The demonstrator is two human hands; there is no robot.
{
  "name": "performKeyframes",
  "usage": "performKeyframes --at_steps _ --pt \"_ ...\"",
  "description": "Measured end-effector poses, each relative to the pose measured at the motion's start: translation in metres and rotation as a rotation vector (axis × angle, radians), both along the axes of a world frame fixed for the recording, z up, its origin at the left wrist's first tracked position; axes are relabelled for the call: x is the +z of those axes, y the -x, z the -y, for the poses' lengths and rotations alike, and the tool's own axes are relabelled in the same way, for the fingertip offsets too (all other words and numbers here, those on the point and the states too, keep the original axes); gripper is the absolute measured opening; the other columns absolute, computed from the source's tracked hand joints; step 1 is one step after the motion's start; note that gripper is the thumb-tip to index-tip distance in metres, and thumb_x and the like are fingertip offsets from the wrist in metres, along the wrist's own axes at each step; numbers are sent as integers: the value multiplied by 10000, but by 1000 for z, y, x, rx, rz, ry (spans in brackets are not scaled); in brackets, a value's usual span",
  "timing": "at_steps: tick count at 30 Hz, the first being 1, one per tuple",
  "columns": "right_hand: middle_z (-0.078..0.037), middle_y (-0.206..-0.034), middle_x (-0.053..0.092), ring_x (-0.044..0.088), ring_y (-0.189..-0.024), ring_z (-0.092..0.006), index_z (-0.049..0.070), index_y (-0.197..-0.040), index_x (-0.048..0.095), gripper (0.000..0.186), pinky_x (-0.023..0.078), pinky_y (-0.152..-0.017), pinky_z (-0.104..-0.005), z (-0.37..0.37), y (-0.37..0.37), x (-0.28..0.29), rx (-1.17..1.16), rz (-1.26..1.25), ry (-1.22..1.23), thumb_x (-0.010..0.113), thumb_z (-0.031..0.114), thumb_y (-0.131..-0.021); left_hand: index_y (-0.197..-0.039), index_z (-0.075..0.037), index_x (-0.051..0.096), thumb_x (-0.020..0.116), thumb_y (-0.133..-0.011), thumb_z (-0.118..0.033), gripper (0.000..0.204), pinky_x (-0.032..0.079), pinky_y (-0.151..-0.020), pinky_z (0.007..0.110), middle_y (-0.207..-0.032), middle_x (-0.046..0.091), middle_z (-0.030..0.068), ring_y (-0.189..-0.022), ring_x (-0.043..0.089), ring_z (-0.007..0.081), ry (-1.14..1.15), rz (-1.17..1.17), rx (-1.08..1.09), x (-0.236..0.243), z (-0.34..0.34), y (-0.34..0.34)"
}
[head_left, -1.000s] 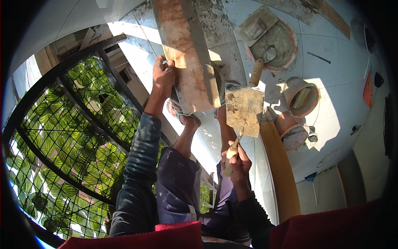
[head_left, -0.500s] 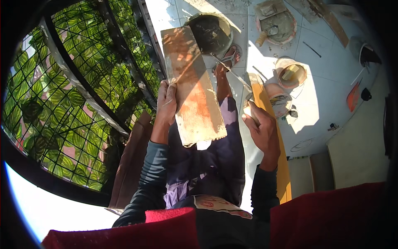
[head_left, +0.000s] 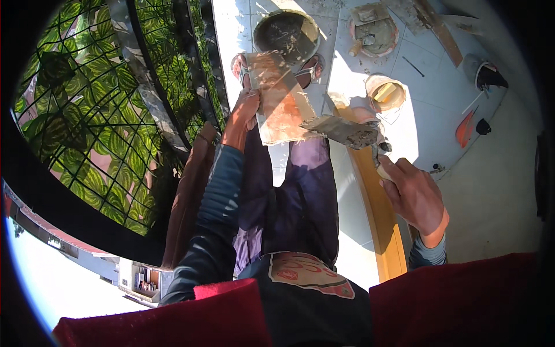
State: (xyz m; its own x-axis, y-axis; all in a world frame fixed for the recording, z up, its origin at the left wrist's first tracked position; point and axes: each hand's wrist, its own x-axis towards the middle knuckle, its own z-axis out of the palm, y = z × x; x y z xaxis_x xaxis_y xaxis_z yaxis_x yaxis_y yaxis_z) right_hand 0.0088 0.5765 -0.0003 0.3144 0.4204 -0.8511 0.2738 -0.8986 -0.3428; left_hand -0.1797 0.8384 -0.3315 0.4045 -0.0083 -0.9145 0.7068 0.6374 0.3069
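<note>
My left hand (head_left: 247, 105) grips the left edge of a flat wooden board (head_left: 278, 89), streaked reddish-brown and pale, held over my knees and feet. In my right hand (head_left: 410, 191), lower and to the right, is the handle of a square-bladed trowel (head_left: 341, 131) with grey residue on its blade. That blade lies level across the board’s lower right edge; whether it touches cannot be told. Beyond the board is a large round basin (head_left: 283, 32) with dark wet contents.
A black mesh fence (head_left: 136, 78) with leaves fills the left. On the tiles are a mortar tub (head_left: 377, 40), a pail with a yellow piece (head_left: 386, 89), an orange plastic object (head_left: 465, 128) and planks (head_left: 448, 40). A yellow wooden beam (head_left: 384, 231) runs along my right.
The board has shifted and turned, uncovering the basin. My right hand has moved right and up, and the trowel blade has swung leftward over the board. The camera view has shifted too.
</note>
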Motion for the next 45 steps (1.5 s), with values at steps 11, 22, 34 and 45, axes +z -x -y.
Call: performKeyframes --at_steps 11,22,34,45 --pt "-117 -824 535 602 -724 -304 73 -1267 541 419 481 -600 -411 -14 -19 37 246 -8 162 600 138 -857 -1093 -12 515 430 -975 -141 195 587 -625 308 -911 588 60 -739 642 160 -41 -33 -24 -32 21 23" --pt "-125 -833 541 610 -741 -297 58 -1254 549 406 486 -611 -411 -10 -18 40 235 -31 252 579 143 -858 -1191 14 454 363 -990 -143 271 567 -719 330 -1038 569 105 -861 626 183 -84 -115 11 16 33 -11" --pt "-131 -839 542 602 -686 -323 64 -1252 533 395 497 -599 -406 -4 -3 14 268 39 170 598 88 -863 -1343 43 342 343 -962 -84 402 524 -716 267 -1149 553 123 -926 597 161 203 86 419 -44 42 47" --pt "-147 -804 563 625 -717 -280 -17 -1205 523 376 522 -651 -389 -4 16 -85 383 77 28 564 66 -840 -1299 68 408 366 -1001 -145 369 506 -872 317 -1177 561 169 -1049 588 215 -88 -32 -58 42 47 7"
